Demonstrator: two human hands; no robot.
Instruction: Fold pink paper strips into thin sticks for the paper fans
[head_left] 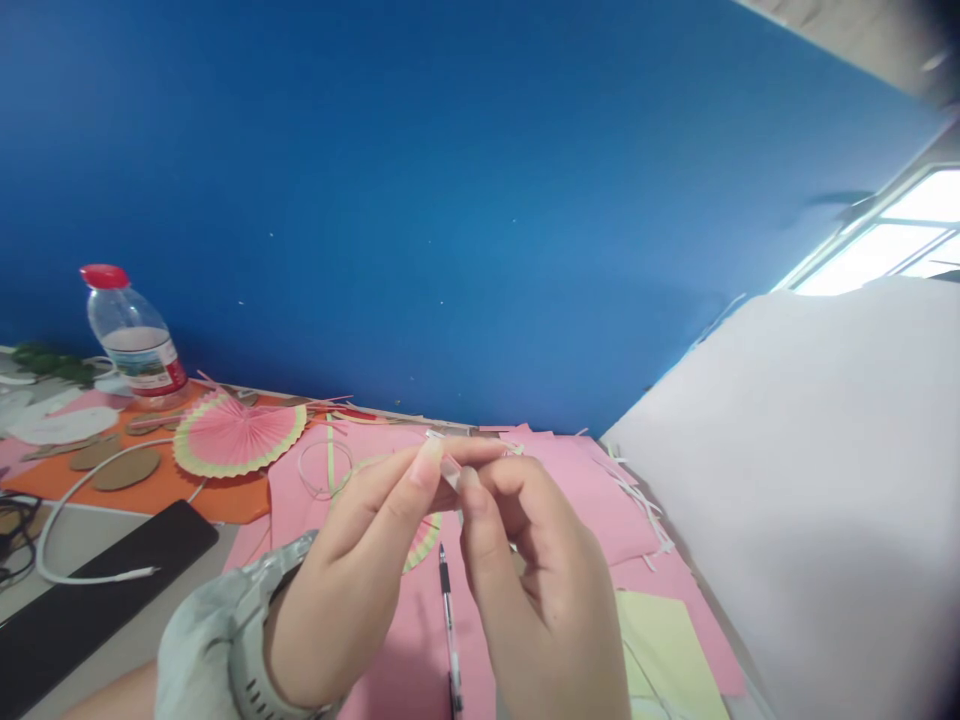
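Observation:
My left hand (352,580) and my right hand (536,590) meet in front of me above the table, fingertips pinched together on a small clear strip, apparently tape (442,455). A grey watch sits on my left wrist. Below the hands lie pink paper sheets (570,480), a black pen (448,620) and a partly hidden pink-and-yellow pleated paper fan (424,540). A finished pleated fan (238,437) lies further left on orange paper (195,490).
A water bottle with a red cap (135,340) stands at the back left against the blue wall. A white cable (82,500) and a black flat object (90,590) lie at left. A yellow sheet (667,640) and a white panel (810,480) sit right.

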